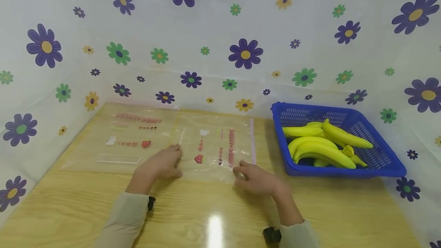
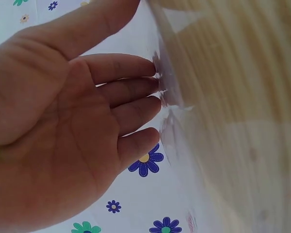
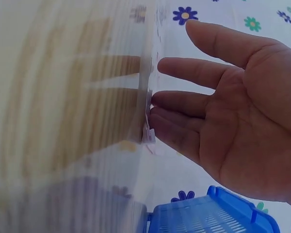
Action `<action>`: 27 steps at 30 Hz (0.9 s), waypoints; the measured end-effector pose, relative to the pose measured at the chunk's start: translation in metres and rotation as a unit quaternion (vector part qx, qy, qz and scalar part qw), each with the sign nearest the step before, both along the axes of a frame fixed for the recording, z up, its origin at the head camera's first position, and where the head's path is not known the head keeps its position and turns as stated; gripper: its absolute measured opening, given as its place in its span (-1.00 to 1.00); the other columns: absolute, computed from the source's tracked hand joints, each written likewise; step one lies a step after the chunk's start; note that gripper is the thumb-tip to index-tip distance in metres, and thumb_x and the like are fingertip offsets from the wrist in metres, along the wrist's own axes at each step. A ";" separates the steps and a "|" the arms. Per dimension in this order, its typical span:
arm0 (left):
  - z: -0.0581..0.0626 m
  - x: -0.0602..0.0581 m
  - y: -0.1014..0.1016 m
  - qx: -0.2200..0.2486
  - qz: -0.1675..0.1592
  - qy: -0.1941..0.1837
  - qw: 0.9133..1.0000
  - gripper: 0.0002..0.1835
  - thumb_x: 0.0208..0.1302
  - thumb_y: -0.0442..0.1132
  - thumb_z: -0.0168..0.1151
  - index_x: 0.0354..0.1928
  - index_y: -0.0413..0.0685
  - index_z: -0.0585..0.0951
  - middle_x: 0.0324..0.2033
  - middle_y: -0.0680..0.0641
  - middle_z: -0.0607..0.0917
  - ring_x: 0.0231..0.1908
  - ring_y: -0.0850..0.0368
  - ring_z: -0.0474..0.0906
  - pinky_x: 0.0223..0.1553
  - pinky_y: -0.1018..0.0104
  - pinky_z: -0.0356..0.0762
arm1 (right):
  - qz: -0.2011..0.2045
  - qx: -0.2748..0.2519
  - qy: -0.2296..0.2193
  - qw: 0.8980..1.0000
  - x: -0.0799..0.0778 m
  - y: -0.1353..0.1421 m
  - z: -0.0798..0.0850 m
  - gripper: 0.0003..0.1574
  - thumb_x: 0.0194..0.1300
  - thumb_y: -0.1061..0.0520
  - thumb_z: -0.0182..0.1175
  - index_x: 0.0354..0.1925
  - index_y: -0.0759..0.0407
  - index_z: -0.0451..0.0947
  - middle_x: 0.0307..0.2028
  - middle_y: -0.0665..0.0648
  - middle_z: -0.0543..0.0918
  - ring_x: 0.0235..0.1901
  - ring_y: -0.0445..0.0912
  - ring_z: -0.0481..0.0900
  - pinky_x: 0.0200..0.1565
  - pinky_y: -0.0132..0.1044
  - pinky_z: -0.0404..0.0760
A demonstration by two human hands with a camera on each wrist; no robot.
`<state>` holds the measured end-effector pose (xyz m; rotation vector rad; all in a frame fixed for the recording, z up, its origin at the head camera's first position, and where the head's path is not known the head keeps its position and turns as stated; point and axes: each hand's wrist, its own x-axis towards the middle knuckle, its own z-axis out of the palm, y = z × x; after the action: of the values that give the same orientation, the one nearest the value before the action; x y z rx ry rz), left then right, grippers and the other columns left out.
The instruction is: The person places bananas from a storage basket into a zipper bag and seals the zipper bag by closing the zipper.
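Note:
Two clear plastic zip bags lie flat on the table, printed with pink lettering and strawberries. The left bag [image 1: 125, 150] has its lettering along the far side. The right bag [image 1: 210, 146] is turned sideways, its pink zip edge [image 1: 252, 141] on the right. My left hand [image 1: 159, 163] rests its fingertips by the right bag's left edge, where the two bags meet. My right hand [image 1: 256, 179] touches the same bag's near right corner. In both wrist views, the left fingers [image 2: 136, 109] and right fingers [image 3: 184, 104] reach out nearly straight, tips against the plastic.
A blue plastic basket [image 1: 344, 173] holding several yellow bananas [image 1: 324, 152] stands at the right. Behind and beside the wooden table [image 1: 193, 209] hangs a white flower-print cloth [image 1: 213, 22].

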<state>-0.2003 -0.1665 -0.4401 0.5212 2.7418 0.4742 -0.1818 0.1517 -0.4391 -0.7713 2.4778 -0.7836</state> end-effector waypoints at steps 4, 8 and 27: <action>-0.001 0.007 -0.005 0.001 0.004 0.001 1.000 -0.33 0.19 -0.26 0.38 0.28 -0.47 0.40 0.40 -0.48 0.21 0.43 -0.40 0.07 0.43 -0.19 0.06 | 0.006 0.001 0.011 1.000 0.003 -0.006 -0.002 -0.42 0.46 0.12 0.10 0.33 0.39 0.38 0.40 0.55 0.18 0.40 0.33 0.19 0.37 0.16 0.24; -0.001 0.012 -0.009 0.004 0.013 0.003 1.000 -0.34 0.22 -0.24 0.38 0.27 -0.46 0.40 0.40 -0.48 0.21 0.43 -0.41 0.07 0.43 -0.18 0.05 | 0.004 0.009 0.008 1.000 0.002 -0.011 0.000 -0.41 0.46 0.12 0.10 0.35 0.37 0.36 0.42 0.52 0.16 0.43 0.31 0.16 0.39 0.15 0.22; 0.002 -0.001 0.001 -0.050 -0.011 0.024 0.998 -0.45 0.23 -0.23 0.31 0.20 -0.42 0.49 0.36 -0.47 0.30 0.41 -0.40 0.13 0.42 -0.17 0.10 | -0.025 -0.010 0.042 0.999 0.006 -0.008 0.005 -0.38 0.44 0.21 0.09 0.37 0.44 0.28 0.32 0.37 0.42 0.35 0.24 0.33 0.36 0.11 0.30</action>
<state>-0.2012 -0.1653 -0.4377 0.5432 2.7841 0.3221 -0.1755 0.1441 -0.4339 -0.7678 2.5755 -0.8106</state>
